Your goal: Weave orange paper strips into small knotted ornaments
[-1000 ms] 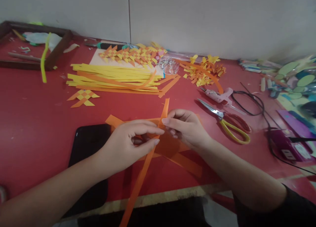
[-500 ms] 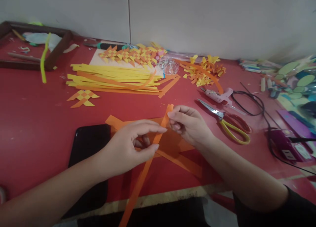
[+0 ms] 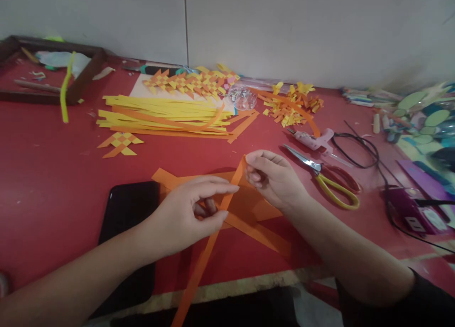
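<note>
We have the orange strip (image 3: 200,270) slanting over orange paper pieces (image 3: 245,203), its upper end pinched in our right hand (image 3: 275,177); our left hand (image 3: 188,206) has thumb and forefinger spread, and we cannot tell whether it grips. Scissors (image 3: 317,167) lie to the right.

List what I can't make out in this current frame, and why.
All in the head view:
Held orange strip: lower end cut off by the bottom edge.
Orange paper pieces: partly covered by the left hand and right hand.
Black phone: partly hidden by the left forearm.
Clear dish: contents too small and blurred.
Round object: cut off by the left edge.
</note>
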### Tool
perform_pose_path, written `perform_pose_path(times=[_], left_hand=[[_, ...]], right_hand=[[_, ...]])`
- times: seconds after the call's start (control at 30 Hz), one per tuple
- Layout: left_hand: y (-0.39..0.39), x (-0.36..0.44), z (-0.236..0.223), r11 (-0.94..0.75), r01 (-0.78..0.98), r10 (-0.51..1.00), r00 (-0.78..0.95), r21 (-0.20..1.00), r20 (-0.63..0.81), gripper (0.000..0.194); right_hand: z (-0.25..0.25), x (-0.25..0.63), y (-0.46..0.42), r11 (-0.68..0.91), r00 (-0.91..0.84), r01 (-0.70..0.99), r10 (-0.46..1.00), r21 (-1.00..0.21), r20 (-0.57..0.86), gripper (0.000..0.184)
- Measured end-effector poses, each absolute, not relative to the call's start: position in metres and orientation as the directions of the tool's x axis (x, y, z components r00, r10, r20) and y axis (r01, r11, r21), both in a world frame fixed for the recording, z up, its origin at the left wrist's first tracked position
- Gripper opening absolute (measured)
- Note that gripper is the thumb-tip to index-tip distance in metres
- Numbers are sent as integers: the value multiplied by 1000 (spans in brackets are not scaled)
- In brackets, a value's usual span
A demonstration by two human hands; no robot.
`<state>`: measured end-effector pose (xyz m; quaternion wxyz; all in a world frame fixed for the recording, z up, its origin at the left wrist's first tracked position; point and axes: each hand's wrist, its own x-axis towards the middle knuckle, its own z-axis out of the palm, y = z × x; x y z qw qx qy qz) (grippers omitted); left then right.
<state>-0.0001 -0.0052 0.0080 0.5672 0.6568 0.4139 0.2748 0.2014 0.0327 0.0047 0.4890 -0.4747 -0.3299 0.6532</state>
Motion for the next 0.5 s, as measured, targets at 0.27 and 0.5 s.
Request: perform_pose_path(times=[0.27,0.5], left_hand=[[-5,-6,0,115,-86,901,429,990,-67,68],[0,-5,4,112,-172,966,250,979,-67,64]], right_hand=[[1,196,24,-359,-350,-49,880,-932,-321,27],[7,201,24,-331,-347,9,884,-943,-314,27]])
